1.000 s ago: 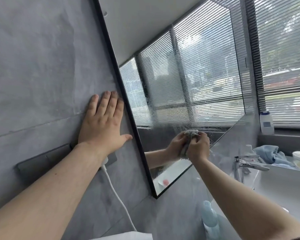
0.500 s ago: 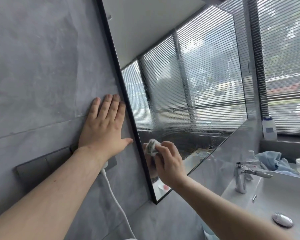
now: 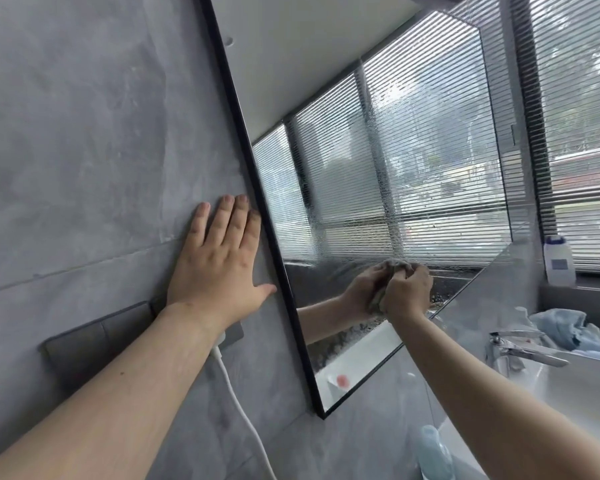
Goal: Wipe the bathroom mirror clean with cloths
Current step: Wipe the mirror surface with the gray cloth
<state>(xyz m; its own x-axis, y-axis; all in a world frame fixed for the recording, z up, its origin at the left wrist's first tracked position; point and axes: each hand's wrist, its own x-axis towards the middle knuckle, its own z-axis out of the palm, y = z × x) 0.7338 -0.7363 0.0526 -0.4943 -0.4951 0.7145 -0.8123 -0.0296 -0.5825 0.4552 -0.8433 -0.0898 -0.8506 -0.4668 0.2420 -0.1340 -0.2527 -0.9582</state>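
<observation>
Head view: a black-framed rectangular mirror point(image 3: 378, 161) hangs on a grey stone-look tiled wall point(image 3: 84, 133) and fills the frame from twelve to three o'clock. Its glass reflects slatted window blinds point(image 3: 575, 133) and is covered with a wet, beaded film.

The right hand point(image 3: 407, 292) is low on the glass, at about four o'clock from the frame's centre. Its fingers are curled tight round a crumpled grey cloth point(image 3: 394, 265), which it presses against the mirror. The cloth bulges out at twelve o'clock from the knuckles, and the hand's reflection meets it at nine o'clock.

The left hand point(image 3: 219, 271) lies flat on the wall with its fingers straight and together and its thumb spread, holding nothing. It is just beside the mirror's left frame edge, at nine o'clock from the cloth.

At seven o'clock from this hand a dark grey switch plate point(image 3: 94, 341) sits on the wall. A white cable point(image 3: 243, 410) runs down from under the wrist toward six o'clock.

At four o'clock in the frame a chrome tap point(image 3: 520, 348) stands over a white basin point(image 3: 586, 393), with a light blue cloth point(image 3: 565, 330) bunched behind it. A white plastic bottle with a blue cap point(image 3: 558, 261) stands on the sill at three o'clock.
</observation>
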